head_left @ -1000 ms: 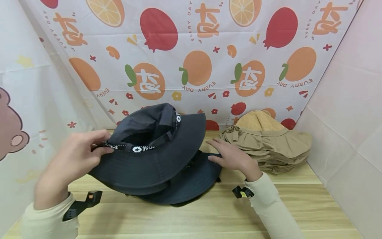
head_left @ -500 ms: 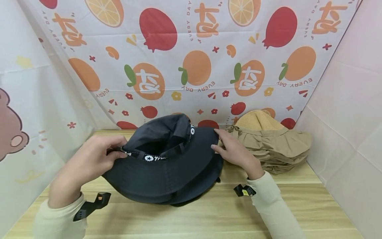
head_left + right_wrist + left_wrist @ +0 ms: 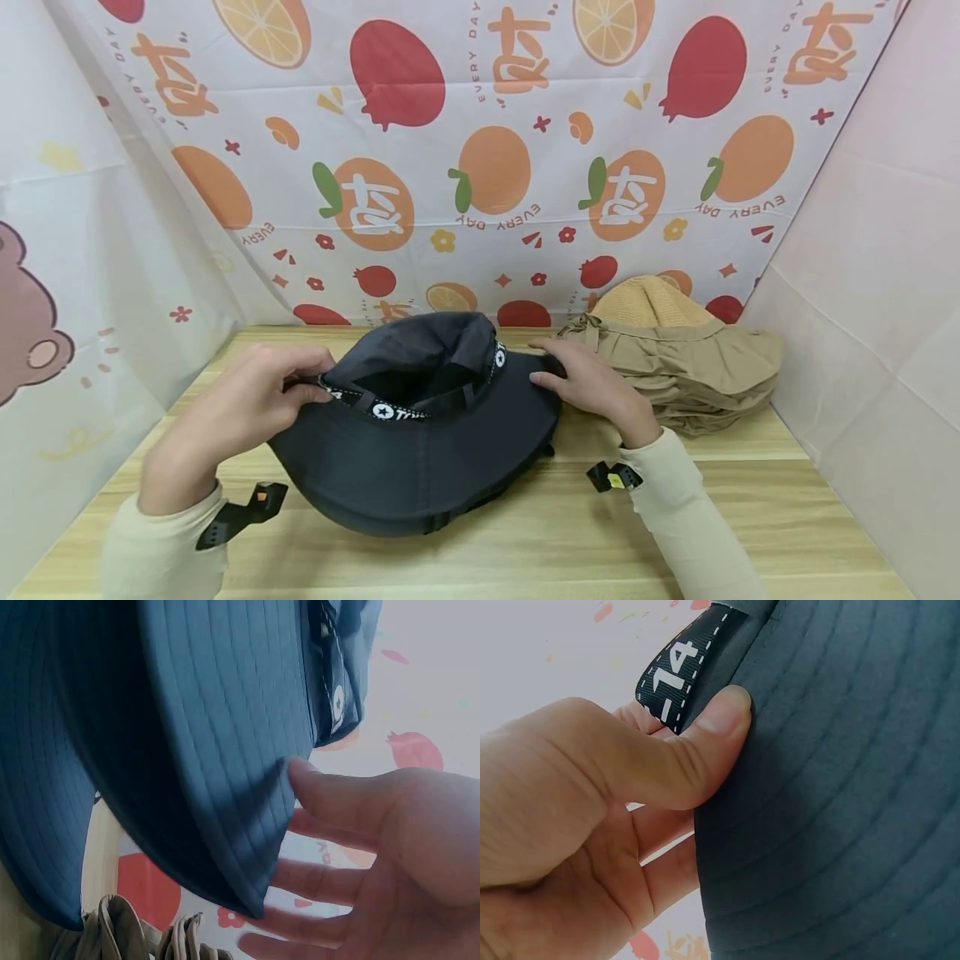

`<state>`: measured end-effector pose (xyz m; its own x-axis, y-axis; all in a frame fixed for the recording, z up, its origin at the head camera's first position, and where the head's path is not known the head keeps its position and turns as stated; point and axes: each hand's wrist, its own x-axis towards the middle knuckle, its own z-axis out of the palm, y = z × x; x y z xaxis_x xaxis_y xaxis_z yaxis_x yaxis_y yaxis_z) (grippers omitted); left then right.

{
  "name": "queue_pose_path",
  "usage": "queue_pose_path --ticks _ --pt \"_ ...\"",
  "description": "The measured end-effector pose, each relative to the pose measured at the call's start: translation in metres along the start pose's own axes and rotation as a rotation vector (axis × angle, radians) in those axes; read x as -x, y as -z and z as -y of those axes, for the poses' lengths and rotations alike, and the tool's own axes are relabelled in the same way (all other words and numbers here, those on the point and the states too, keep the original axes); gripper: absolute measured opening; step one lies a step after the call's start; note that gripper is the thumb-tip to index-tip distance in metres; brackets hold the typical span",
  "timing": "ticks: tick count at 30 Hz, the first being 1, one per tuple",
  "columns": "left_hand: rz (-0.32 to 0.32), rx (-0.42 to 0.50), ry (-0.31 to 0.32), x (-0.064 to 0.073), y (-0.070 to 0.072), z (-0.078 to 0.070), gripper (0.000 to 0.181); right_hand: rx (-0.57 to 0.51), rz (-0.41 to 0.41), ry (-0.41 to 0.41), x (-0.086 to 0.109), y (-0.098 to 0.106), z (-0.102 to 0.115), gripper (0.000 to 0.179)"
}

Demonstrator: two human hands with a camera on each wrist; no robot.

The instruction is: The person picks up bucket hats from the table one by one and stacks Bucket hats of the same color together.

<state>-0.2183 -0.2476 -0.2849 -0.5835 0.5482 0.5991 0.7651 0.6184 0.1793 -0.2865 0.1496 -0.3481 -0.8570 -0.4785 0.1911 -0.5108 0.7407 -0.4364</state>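
Observation:
A dark wide-brimmed bucket hat (image 3: 420, 454) lies crown-back with its opening facing me, a black band with white lettering round the inside. At its left side my left hand (image 3: 258, 400) pinches the edge beside the band; in the left wrist view the thumb (image 3: 720, 720) presses on the stitched brim. My right hand (image 3: 596, 387) is at the opposite edge, thumb in front of the brim and fingers behind it, as the right wrist view also shows. Another dark brim (image 3: 37, 772) sits beneath, mostly hidden in the head view.
At the back right stands a stack of khaki hats (image 3: 697, 371) with a straw-coloured crown (image 3: 645, 304) on top, close to my right hand. Patterned cloth (image 3: 480, 100) closes off the back, and pale walls (image 3: 892, 250) flank the wooden table (image 3: 525, 550).
My left hand has carried the hat right and down, over the dark hat beneath. My right hand, earlier held apart from it, now takes the brim's right edge.

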Motion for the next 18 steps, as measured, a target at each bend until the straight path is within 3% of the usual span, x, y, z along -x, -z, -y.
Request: queue_pose_path --ticks 4,9,15,18 --pt "0.038 -0.014 0.02 0.0 -0.001 0.002 0.049 -0.01 0.019 0.001 0.001 0.004 -0.002 0.034" --pt "0.077 -0.059 0.072 -0.001 -0.004 0.005 0.041 -0.021 -0.023 0.042 0.002 0.012 -0.007 0.018" --pt "0.106 -0.109 0.162 -0.001 -0.009 0.011 0.032 -0.006 -0.089 0.091 0.003 0.017 -0.007 0.01" --pt "0.137 -0.097 0.205 0.0 -0.01 0.016 0.029 0.015 -0.116 0.073 0.004 0.017 -0.008 0.012"
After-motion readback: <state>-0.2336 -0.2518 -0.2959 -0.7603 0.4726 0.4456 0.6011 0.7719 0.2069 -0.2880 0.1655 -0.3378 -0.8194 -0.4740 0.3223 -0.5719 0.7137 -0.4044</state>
